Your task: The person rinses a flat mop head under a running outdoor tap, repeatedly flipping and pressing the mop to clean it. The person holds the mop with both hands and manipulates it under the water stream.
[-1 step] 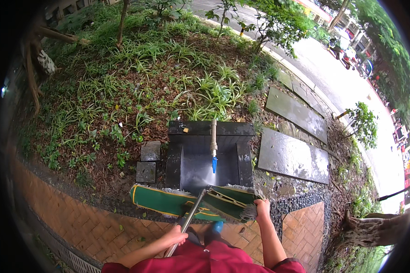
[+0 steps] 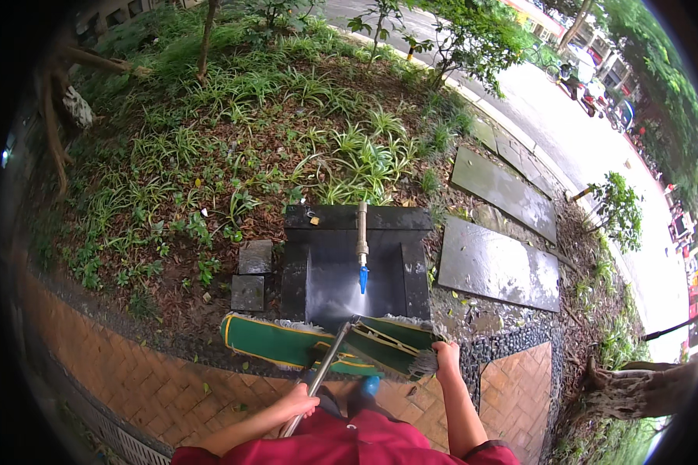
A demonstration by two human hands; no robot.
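Note:
A wide flat mop with a green cloth backing (image 2: 267,339), yellow edging and grey fringe lies across the front of a dark stone sink (image 2: 296,291). It bends at the middle, where its metal pole (image 2: 327,364) joins. My left hand (image 2: 296,403) is wrapped round the pole near my body. The right end of the mop head is gripped by my right hand (image 2: 447,356), whose fingertips are partly hidden. Water sprays from a tap with a blue handle (image 2: 363,279) just beyond the pole's joint. The mop's underside is hidden.
Two small square stone blocks (image 2: 248,293) stand left of the sink. Wet stone slabs (image 2: 500,263) lie to the right. Behind is a planted bed (image 2: 287,139); a brick path (image 2: 171,380) runs underfoot. A tree trunk (image 2: 636,394) is at the far right.

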